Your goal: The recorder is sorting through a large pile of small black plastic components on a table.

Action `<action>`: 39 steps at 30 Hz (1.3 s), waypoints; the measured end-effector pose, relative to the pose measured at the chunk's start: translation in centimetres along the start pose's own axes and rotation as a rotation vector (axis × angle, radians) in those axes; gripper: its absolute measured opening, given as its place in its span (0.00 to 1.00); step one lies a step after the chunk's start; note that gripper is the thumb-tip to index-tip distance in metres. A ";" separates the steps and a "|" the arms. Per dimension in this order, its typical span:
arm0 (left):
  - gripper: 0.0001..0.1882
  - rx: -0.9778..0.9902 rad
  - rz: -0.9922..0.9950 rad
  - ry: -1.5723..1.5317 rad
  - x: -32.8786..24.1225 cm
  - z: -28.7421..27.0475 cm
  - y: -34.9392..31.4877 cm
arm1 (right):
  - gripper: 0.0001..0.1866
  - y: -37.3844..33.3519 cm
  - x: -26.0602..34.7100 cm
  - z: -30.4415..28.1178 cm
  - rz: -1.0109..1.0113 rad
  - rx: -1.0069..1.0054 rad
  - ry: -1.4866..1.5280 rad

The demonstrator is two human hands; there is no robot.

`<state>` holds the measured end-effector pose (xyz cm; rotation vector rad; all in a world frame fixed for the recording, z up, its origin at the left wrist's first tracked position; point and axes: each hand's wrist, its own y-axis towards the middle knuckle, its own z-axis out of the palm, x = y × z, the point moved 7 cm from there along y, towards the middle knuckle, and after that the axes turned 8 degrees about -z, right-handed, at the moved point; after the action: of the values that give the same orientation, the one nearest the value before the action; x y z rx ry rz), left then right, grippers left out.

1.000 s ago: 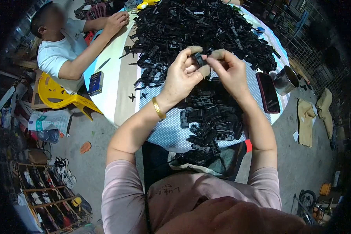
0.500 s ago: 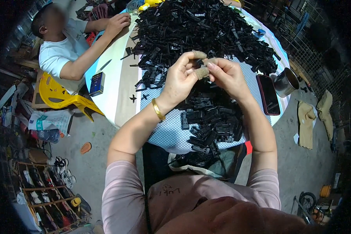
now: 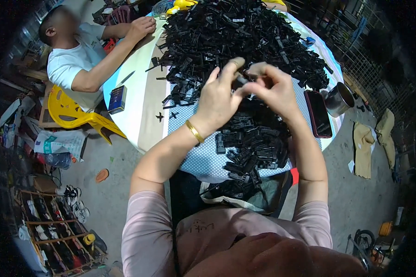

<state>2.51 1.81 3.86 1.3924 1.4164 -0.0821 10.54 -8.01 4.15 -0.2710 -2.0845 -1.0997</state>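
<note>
Head camera, and it's all fingertips: left hand [image 3: 216, 104] back uppermost, index finger arched, the tips only partly apart; right hand [image 3: 278, 94] curled opposite, thumb pointing inward, its fingers bent and smeared by motion. Between them sits a small dark piece [image 3: 241, 80], badly blurred, and which hand has the firmer hold, I cannot tell! It's up in front of the big heap of black plastic parts [image 3: 245, 37], with a smaller batch of black parts [image 3: 254, 147] nearer the body on the table [image 3: 147, 92].

Lettering check: dark marks across the pink shirt [image 3: 198, 237], fine print on the dark blue box [image 3: 117, 99], green printing on the white sack [image 3: 60, 144].

And the change! Half a second ago the left palm side faced up, both sets of fingertips pinched close; now that wrist has rolled over, bracelet [image 3: 194, 131] turning with it.
</note>
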 end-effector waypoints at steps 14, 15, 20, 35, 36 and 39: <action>0.19 0.702 -0.519 -1.018 2.6 2.9 -0.3 | 0.09 0.0 -1.8 -1.8 0.162 0.076 0.332; 0.16 0.706 -0.531 -1.090 2.5 3.1 -0.5 | 0.10 -0.2 -1.9 -1.3 0.209 0.129 0.348; 0.11 0.660 -0.614 -1.189 2.7 3.5 -0.8 | 0.10 0.2 -1.3 -0.8 0.090 0.189 0.374; 0.17 0.209 -0.270 -0.730 2.2 0.9 0.3 | 0.09 -0.4 -0.9 0.6 0.094 0.135 0.184; 0.20 0.228 -0.288 -0.691 2.0 0.7 0.2 | 0.11 -0.4 -0.8 0.6 0.087 0.137 0.147; 0.16 0.190 -0.298 -0.734 2.1 0.8 -0.1 | 0.11 -0.3 -0.6 0.7 0.072 0.134 0.128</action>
<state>3.54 2.62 2.08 1.1122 0.9872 -0.8513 10.43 -7.54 3.29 -0.2032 -2.0086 -0.9066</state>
